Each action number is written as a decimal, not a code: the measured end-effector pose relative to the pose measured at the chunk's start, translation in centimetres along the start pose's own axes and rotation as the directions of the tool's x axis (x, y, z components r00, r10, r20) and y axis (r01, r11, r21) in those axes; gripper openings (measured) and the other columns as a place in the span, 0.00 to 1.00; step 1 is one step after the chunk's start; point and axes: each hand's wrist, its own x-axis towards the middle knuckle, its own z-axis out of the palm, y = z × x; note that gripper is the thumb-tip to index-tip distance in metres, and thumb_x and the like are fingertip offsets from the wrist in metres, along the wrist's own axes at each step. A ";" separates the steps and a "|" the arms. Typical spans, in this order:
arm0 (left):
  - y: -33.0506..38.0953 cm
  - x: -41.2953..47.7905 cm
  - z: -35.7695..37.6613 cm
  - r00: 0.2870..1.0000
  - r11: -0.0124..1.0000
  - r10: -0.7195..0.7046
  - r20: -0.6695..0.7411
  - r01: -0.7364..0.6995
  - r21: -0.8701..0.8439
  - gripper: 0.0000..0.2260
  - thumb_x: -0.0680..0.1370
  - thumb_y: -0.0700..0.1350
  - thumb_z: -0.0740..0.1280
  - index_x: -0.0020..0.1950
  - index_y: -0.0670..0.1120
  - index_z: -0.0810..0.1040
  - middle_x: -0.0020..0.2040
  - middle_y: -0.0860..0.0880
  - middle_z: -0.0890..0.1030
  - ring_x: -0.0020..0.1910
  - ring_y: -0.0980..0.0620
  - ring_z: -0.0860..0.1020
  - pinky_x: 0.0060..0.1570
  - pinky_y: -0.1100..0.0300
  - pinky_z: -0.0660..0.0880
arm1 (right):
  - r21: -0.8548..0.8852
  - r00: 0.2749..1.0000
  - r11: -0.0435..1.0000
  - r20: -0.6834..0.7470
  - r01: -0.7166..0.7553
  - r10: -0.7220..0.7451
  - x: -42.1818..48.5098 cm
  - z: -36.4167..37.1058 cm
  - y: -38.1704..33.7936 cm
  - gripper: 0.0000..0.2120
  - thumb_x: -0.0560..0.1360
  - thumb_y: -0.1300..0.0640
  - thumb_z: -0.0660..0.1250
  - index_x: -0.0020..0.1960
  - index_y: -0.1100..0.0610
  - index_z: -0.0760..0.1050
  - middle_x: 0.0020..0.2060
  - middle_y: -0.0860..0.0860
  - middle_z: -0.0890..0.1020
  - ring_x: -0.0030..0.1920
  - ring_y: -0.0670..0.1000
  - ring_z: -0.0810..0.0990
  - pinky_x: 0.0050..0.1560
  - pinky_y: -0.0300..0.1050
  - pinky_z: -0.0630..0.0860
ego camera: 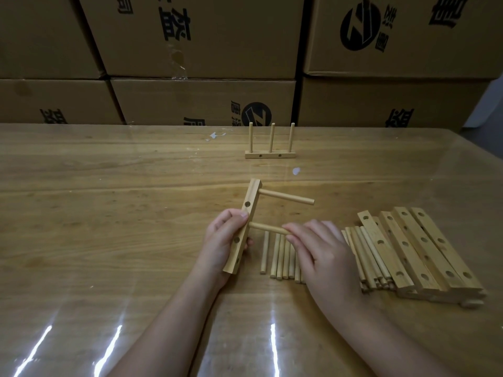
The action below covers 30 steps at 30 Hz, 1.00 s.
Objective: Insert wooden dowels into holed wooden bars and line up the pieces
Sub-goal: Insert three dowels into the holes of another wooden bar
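Bar [251, 195]: held tilted above the near middle of the table [109, 213] by the left hand [223, 240], whose fingers wrap its lower half; first dowel [285, 197] already sits in its far hole
Second dowel [268, 228]: pinched by the right hand [324, 251] at its right end; its left end meets the bar's middle hole; depth I cannot tell
Spare stock: loose dowels [280, 254] lie under the hands; bare bars [424, 248] stacked at right
Finished piece [270, 154]: stands far, three dowels upright
Risk: an off-axis push could jam the dowel; a slack left grip would let the bar twist away
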 end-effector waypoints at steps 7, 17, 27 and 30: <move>0.1 -0.3 0.1 1.000 0.999 -0.007 0.025 0.006 0.049 0.04 0.68 0.49 0.69 0.33 0.51 0.79 0.28 0.49 0.74 0.26 0.53 0.73 0.20 0.64 0.70 | 0.000 0.999 0.999 -0.008 -0.040 0.040 -0.2 0.0 0.1 0.10 0.75 0.57 0.62 0.50 0.59 0.81 0.38 0.49 0.80 0.41 0.50 0.76 0.39 0.41 0.72; 0.1 -0.5 0.3 0.998 0.993 0.050 0.034 -0.053 0.103 0.04 0.69 0.50 0.69 0.34 0.52 0.79 0.29 0.51 0.76 0.25 0.54 0.75 0.23 0.63 0.72 | 0.012 0.995 0.995 0.016 -0.098 0.098 -0.2 0.0 0.2 0.09 0.73 0.60 0.64 0.49 0.60 0.81 0.38 0.49 0.81 0.42 0.50 0.77 0.39 0.40 0.72; -0.2 0.2 0.1 0.997 0.999 0.021 -0.080 -0.024 -0.032 0.06 0.70 0.48 0.67 0.38 0.46 0.80 0.29 0.51 0.77 0.26 0.55 0.75 0.25 0.63 0.74 | 0.165 0.965 0.955 -0.045 -0.246 0.257 -0.1 0.1 0.0 0.23 0.76 0.48 0.56 0.68 0.58 0.65 0.48 0.47 0.70 0.50 0.46 0.70 0.52 0.38 0.67; 0.0 0.7 -0.4 0.980 0.979 -0.075 -0.185 0.036 -0.203 0.09 0.73 0.47 0.67 0.36 0.48 0.83 0.29 0.51 0.76 0.25 0.56 0.75 0.25 0.63 0.74 | 0.130 0.969 0.961 0.064 -0.246 0.240 -0.2 0.2 -0.2 0.21 0.76 0.47 0.54 0.65 0.57 0.69 0.44 0.45 0.71 0.47 0.45 0.70 0.50 0.43 0.70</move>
